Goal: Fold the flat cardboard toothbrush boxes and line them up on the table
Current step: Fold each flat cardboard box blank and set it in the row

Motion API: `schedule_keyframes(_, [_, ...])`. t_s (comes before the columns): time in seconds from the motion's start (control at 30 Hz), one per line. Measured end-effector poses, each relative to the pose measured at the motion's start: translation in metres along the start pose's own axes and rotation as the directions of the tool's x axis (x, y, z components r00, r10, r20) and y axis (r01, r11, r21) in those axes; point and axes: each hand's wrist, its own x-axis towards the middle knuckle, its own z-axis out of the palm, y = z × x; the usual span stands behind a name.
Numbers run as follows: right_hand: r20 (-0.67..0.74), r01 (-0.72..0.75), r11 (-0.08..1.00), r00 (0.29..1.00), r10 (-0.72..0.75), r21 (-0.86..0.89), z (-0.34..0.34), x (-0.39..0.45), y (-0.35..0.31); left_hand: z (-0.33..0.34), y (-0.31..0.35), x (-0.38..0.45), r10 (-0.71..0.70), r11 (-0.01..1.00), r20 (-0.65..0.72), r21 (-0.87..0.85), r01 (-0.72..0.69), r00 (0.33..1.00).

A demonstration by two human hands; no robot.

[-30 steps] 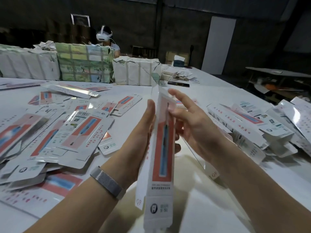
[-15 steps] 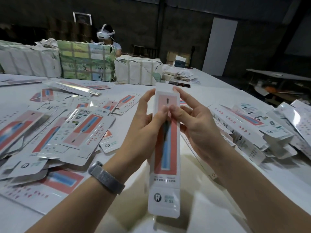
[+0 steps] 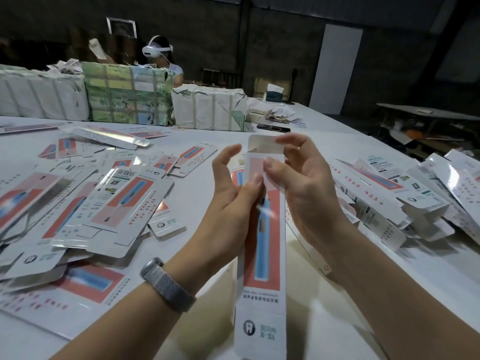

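Both thumbs pinch the toothbrush box (image 3: 262, 229) against curled fingers of the left hand (image 3: 228, 203) and right hand (image 3: 301, 188); light, crushable card, best held along its edges below the fingertips.

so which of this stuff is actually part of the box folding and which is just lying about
Part of the job:
- toothbrush box, held in the left hand and right hand
- flat boxes spread on the table
- folded boxes at the right

Just lying about:
- wrapped bundles at the far edge
- phone
- tissue box
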Motion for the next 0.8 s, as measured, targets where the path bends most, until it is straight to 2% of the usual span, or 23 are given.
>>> schedule_keyframes(0.1, [-0.024,0.008,0.999,1.0,-0.009,-0.031,-0.0007,0.0014,0.0013,0.0012,-0.0013,-0.0006,-0.025,1.0,-0.013,0.005,0.025,1.0])
schedule_keyframes(0.23, [-0.034,-0.074,0.997,0.997,0.074,-0.004,-0.0017,0.006,-0.0001,-0.0008,-0.0032,0.0008,-0.033,0.998,0.011,0.054,0.033,0.999])
schedule_keyframes(0.47, [0.044,-0.191,0.98,0.98,0.193,-0.053,-0.0061,0.0085,-0.0035,-0.0032,-0.0025,0.0011,0.062,0.956,0.058,0.285,-0.076,0.996])
schedule_keyframes(0.67, [-0.093,-0.086,0.992,0.993,0.077,-0.096,-0.0026,0.0069,-0.0053,-0.0045,-0.0023,0.0013,0.064,0.957,0.107,0.275,-0.092,0.992])
schedule_keyframes(0.8, [-0.125,-0.081,0.992,0.99,0.068,-0.098,-0.0027,0.0064,-0.0075,-0.0053,-0.0013,0.0018,0.057,0.968,0.13,0.236,-0.087,0.99])
